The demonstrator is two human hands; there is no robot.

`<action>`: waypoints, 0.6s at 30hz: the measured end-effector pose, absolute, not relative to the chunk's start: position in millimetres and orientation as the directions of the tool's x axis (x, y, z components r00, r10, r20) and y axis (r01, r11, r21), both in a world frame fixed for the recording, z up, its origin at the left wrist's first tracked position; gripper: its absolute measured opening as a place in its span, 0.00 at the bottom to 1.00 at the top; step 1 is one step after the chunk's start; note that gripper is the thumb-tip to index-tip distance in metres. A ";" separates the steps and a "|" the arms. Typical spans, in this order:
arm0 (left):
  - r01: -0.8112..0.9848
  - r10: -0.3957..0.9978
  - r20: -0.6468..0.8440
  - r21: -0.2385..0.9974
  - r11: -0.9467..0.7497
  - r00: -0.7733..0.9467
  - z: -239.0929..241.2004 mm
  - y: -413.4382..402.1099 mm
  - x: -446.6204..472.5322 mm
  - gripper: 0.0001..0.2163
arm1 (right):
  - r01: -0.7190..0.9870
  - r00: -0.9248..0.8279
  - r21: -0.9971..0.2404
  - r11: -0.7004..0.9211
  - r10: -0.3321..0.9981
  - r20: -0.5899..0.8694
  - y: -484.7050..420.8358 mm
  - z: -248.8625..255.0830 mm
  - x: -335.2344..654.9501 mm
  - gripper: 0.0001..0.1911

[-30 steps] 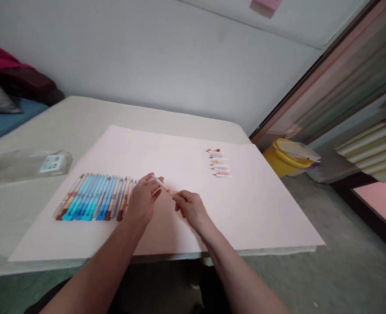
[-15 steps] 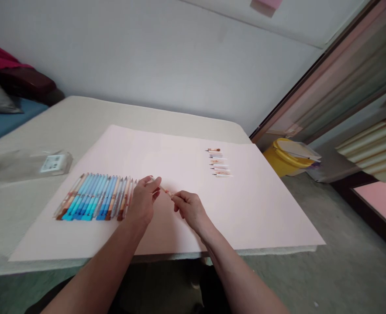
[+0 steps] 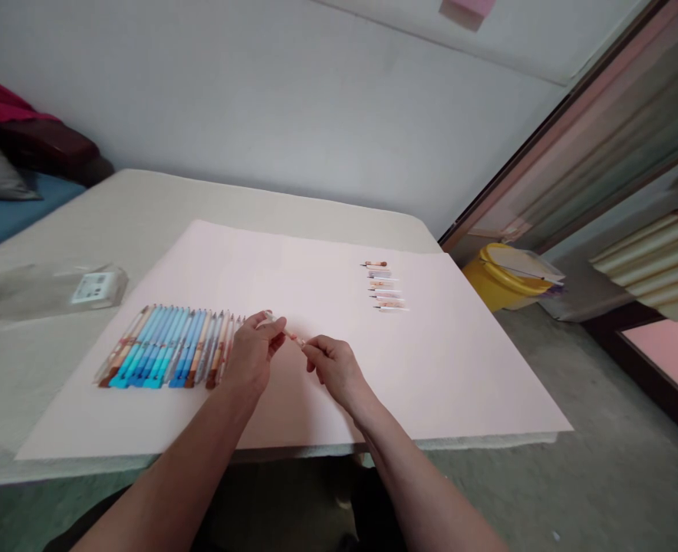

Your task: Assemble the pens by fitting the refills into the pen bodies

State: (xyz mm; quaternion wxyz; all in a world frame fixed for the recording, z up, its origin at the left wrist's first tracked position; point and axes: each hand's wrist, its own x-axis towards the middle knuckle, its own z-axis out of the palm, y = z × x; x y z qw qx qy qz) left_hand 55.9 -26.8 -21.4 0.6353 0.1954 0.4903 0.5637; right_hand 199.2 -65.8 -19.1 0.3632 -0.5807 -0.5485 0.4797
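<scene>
My left hand (image 3: 254, 349) pinches one end of a slim, pale pen (image 3: 294, 336) with pinkish markings. The fingertips of my right hand (image 3: 334, 366) are closed on its other end, so the pen spans both hands just above the pink sheet. Parts of it are hidden by my fingers. Close by my left hand lies a row of several pens (image 3: 163, 345), blue, brown and clear, side by side. Farther off to the right, a short column of slim refills with dark tips (image 3: 386, 295) and small printed pieces rests on the sheet.
The pink sheet (image 3: 431, 368) covers much of the pale table (image 3: 160, 188). A clear plastic bag with a white label (image 3: 94, 287) lies at the left. A yellow bucket (image 3: 497, 276) stands on the floor beyond the right edge, and a wall rises behind the table.
Both hands have shifted only very slightly, still holding the pen between them. The pens and refills on the sheet stay where they were.
</scene>
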 end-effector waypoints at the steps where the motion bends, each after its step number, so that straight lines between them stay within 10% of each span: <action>1: -0.530 0.914 -0.390 0.801 0.278 -0.110 -21.5 -26.5 55.4 0.18 | 0.271 -0.059 -0.950 -0.154 0.983 -0.176 -65.7 -17.7 198.9 0.12; 10: -0.541 0.946 -0.317 0.807 0.235 -0.061 -20.6 -25.7 53.4 0.24 | -0.146 -0.129 -0.913 -0.381 0.922 -0.364 -64.0 -11.0 199.3 0.08; 18: -0.565 0.968 -0.251 0.800 0.200 -0.013 -20.4 -23.9 52.6 0.26 | -0.547 -0.402 -0.521 -0.656 0.751 -0.524 -61.8 -21.3 203.8 0.09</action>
